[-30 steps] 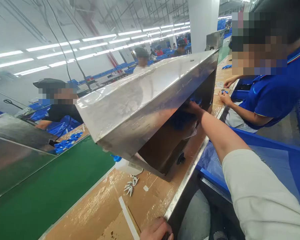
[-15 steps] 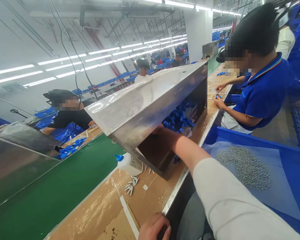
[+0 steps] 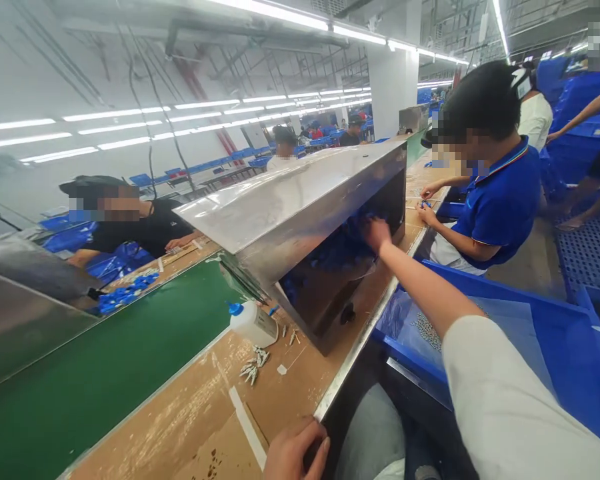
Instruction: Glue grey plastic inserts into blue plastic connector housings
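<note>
Blue plastic parts lie heaped in shadow inside the steel hood on the bench. Right hand reaches into them; whether its fingers grasp any, I cannot tell. Left hand grips the bench edge. Working half-blind, parts could spill or knuckles scrape steel.

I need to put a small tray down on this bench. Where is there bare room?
Bare cardboard lies between the green belt and the left hand. Crowded: around the glue bottle and small clips; the right hand fills the steel hood.
</note>
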A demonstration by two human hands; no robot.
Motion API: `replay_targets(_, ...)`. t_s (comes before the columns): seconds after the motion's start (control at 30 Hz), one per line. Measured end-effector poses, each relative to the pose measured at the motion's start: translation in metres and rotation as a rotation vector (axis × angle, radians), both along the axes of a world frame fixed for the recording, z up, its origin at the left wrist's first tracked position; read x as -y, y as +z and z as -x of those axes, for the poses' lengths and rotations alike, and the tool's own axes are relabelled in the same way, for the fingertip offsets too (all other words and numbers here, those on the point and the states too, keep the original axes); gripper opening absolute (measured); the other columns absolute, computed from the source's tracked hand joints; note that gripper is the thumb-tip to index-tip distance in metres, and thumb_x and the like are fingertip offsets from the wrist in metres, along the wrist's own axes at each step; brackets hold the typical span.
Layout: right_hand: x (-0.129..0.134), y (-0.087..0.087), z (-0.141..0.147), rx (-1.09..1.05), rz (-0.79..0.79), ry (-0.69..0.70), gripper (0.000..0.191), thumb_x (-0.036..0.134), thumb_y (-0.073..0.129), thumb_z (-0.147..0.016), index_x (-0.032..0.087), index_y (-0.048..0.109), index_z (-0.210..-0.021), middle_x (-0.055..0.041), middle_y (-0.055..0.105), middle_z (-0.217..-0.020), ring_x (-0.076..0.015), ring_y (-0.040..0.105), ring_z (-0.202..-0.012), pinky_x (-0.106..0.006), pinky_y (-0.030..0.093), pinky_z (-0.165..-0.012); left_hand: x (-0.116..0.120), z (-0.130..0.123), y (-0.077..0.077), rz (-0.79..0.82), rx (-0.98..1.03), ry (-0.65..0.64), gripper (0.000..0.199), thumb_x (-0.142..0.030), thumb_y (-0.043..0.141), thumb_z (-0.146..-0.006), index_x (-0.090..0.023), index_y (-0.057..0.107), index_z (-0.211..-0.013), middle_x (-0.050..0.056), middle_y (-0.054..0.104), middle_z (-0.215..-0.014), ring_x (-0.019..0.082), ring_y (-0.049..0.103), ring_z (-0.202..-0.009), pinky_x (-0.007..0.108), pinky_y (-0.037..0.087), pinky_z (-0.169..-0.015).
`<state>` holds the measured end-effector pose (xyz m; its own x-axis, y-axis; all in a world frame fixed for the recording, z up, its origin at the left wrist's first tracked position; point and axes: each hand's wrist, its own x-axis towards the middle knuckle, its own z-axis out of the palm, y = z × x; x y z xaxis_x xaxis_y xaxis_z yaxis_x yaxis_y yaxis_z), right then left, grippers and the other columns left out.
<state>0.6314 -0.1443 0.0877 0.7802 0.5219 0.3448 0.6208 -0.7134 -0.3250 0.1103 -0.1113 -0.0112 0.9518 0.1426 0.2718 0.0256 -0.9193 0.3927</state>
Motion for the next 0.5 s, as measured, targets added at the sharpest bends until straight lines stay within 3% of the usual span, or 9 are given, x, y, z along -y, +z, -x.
replay_targets(0.1, 0.019, -0.007, 0.008, -0.014, 0.044, 0.007, 0.048, 0.046, 0.049, -0.107, 0.012, 0.062, -0.138, -0.0217, 0.064, -0.136, -0.0331, 0.057, -0.131, -0.052, 0.041, -0.115, 0.003, -0.001, 0.002, 0.013, -0.020, 0.029, 0.020, -0.031, 0.055, -0.101, -0.024, 0.060, -0.083, 0.000, 0.067, -0.075, 0.016, 0.068, -0.069, 0.024, 0.050, -0.062)
replay_targets(0.2, 0.014, -0.017, 0.027, -0.027, 0.079, 0.107, 0.056, 0.049, 0.048, -0.106, 0.012, 0.058, -0.146, -0.0225, 0.060, -0.145, -0.0360, 0.049, -0.142, -0.049, 0.030, -0.122, 0.003, -0.001, 0.001, 0.010, -0.031, 0.030, 0.022, -0.032, 0.055, -0.100, -0.023, 0.060, -0.081, 0.000, 0.066, -0.074, 0.016, 0.067, -0.068, 0.024, 0.050, -0.063)
replay_targets(0.37, -0.042, -0.023, 0.067, -0.100, 0.073, 0.293, 0.065, 0.059, 0.048, -0.104, 0.015, 0.053, -0.151, -0.0199, 0.061, -0.145, -0.0285, 0.062, -0.128, -0.036, 0.042, -0.110, 0.002, 0.002, -0.003, -0.010, -0.046, 0.035, 0.021, -0.031, 0.054, -0.100, -0.023, 0.061, -0.083, 0.001, 0.068, -0.076, 0.016, 0.068, -0.072, 0.025, 0.051, -0.066)
replay_targets(0.5, -0.086, -0.016, 0.099, -0.122, 0.016, 0.365, 0.061, 0.062, 0.047, -0.102, 0.018, 0.064, -0.141, -0.0174, 0.069, -0.132, -0.0277, 0.064, -0.126, -0.038, 0.044, -0.113, -0.004, 0.004, -0.009, -0.041, -0.039, 0.001, 0.020, -0.029, 0.054, -0.100, -0.023, 0.061, -0.082, 0.001, 0.067, -0.074, 0.016, 0.068, -0.069, 0.025, 0.051, -0.063)
